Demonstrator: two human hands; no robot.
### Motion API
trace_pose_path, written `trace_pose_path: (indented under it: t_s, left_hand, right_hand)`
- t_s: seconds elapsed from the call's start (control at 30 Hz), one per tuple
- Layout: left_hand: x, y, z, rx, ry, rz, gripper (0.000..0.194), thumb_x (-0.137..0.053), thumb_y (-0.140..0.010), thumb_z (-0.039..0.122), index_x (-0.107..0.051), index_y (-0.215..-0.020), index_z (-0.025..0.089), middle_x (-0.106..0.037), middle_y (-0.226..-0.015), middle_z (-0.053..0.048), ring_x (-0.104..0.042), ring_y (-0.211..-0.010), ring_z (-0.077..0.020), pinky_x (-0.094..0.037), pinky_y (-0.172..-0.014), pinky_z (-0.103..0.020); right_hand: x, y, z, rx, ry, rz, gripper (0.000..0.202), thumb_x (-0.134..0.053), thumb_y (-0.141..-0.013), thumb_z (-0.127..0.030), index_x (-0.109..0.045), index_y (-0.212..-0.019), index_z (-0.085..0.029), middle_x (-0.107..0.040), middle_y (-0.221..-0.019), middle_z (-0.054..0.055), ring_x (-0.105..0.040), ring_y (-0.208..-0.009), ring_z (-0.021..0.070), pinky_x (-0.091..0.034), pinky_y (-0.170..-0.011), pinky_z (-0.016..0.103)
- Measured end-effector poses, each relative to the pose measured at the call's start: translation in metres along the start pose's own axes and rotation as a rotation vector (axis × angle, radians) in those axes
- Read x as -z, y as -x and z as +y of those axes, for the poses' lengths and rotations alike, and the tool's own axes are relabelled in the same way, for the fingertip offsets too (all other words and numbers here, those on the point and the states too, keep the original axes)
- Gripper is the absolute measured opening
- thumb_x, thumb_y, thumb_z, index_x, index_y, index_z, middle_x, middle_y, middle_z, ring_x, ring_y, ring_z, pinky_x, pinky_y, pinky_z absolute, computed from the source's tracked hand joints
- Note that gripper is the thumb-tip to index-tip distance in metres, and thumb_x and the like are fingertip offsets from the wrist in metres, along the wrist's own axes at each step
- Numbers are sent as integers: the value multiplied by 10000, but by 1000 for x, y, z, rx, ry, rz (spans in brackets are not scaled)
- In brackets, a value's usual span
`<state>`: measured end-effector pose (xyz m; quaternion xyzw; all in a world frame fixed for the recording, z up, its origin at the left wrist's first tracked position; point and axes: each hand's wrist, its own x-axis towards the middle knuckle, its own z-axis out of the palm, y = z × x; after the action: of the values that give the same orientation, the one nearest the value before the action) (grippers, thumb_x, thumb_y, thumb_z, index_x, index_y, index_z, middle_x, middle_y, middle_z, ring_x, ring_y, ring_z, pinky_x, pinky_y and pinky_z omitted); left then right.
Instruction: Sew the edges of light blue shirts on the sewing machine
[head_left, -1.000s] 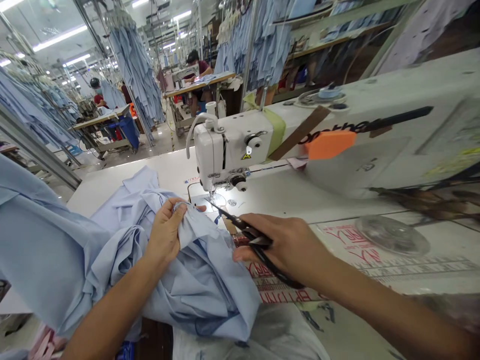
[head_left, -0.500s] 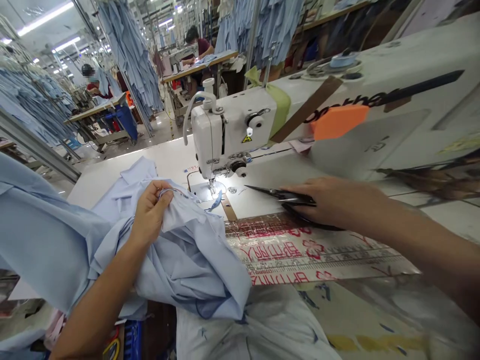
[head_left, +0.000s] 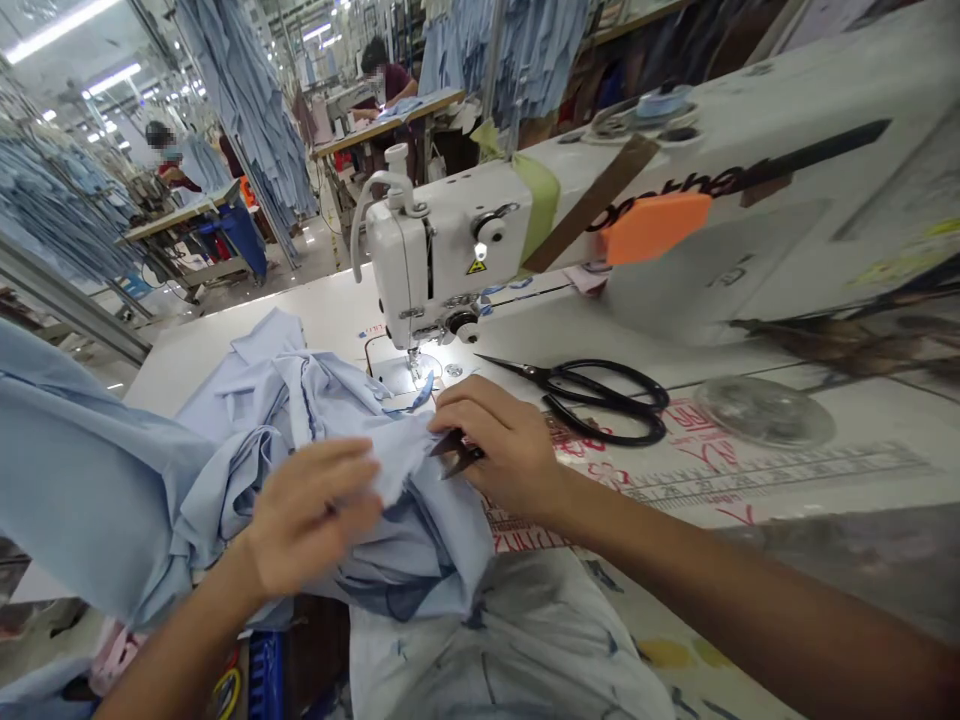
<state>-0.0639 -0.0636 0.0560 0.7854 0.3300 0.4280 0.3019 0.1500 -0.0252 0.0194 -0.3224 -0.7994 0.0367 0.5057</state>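
After laying black-handled metal scissors (head_left: 541, 376) down right of the steel needle (head_left: 413, 360), now gripping small dark metal snips (head_left: 454, 452) in the curled right hand (head_left: 517, 450) at bunched light-blue cloth (head_left: 337, 395), near left: apparently a tool swap. Holding the left hand (head_left: 307, 515) half open; can't tell any grasp through blur.

Two bare hands, one left hand (head_left: 315, 515) and one right hand (head_left: 511, 445), share a factory-floor scene with one pair of large scissors (head_left: 549, 378), one small dark-bladed tool (head_left: 460, 456) and one near sewing machine (head_left: 450, 225) bearing one orange tag (head_left: 656, 228), one brown strip (head_left: 592, 205) and one green band (head_left: 541, 205). One round disc (head_left: 765, 410) and two seated people (head_left: 395, 85) also appear; hanging blue garments (head_left: 255, 110) are too many to count.
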Motion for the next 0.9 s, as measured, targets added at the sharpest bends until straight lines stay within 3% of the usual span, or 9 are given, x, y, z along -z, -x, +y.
trace_pose_path:
  t_s: [0.13,0.3,0.43,0.5,0.57,0.63,0.67,0.8,0.9]
  left_hand:
    - [-6,29,-8,-112,-75,-264,480,-699,-656,16,-632,-1024,316,-698,-934,6,-667,-874,-229,-574,-836,-343]
    - [-8,23,-9,-289,-256,-204,458,-672,-662,10,-647,-978,341,-711,-804,25,-690,-731,-211,-611,-671,-295]
    - [3,17,-8,-121,-132,-86,309,-691,-636,12,-703,-766,291,-683,-645,-5,-675,-637,-210,-591,-583,-311]
    - [5,21,-11,9,-88,85,255,-726,-606,35,-698,-711,265,-662,-640,-19,-659,-662,-204,-571,-641,-331]
    - [-3,29,-10,96,-87,461,244,-747,-595,65,-682,-733,255,-643,-693,-23,-634,-722,-185,-537,-744,-332]
    - [-24,37,-4,139,-27,829,271,-736,-629,110,-648,-827,273,-619,-759,-9,-604,-756,-157,-504,-794,-299]
    - [-38,39,-1,179,79,860,282,-715,-666,150,-622,-891,291,-611,-778,0,-596,-744,-148,-504,-763,-276]
    - [-69,40,-2,263,431,224,495,-786,-520,176,-609,-966,296,-637,-889,-14,-609,-840,-227,-500,-693,-253]
    - [-46,58,7,300,359,502,147,-656,-729,248,-626,-872,230,-632,-883,-25,-596,-839,-191,-496,-749,-280]
  right_hand:
    - [9,6,6,64,44,-21,247,-361,-817,-150,-487,-620,-230,-576,-674,40,-530,-629,142,-435,-552,288]
    - [14,5,4,196,83,3,200,-408,-782,-109,-485,-653,-242,-565,-642,30,-520,-590,143,-438,-543,297]
    - [15,6,5,301,73,40,217,-463,-723,-23,-485,-754,-237,-552,-672,38,-504,-614,148,-430,-532,285]
    - [14,3,0,267,41,1,207,-472,-719,-33,-467,-749,-237,-549,-679,28,-507,-613,143,-425,-528,275]
    - [10,-7,-11,130,-60,-88,171,-478,-715,-71,-429,-706,-235,-509,-618,-10,-481,-539,119,-399,-479,241]
    - [3,-27,-28,-76,-212,-187,157,-476,-716,-126,-379,-655,-234,-424,-540,-48,-419,-452,96,-350,-408,212]
    - [-1,-39,-37,-172,-293,-221,164,-472,-719,-155,-355,-635,-236,-377,-513,-60,-382,-421,90,-324,-376,206]
    - [-21,-83,-60,-256,-461,-263,200,-493,-737,-266,-342,-607,-241,-358,-502,-54,-370,-412,103,-329,-347,211]
    - [-32,-98,-50,-58,-408,-315,225,-493,-797,-353,-392,-626,-246,-447,-501,-32,-443,-423,128,-366,-363,228]
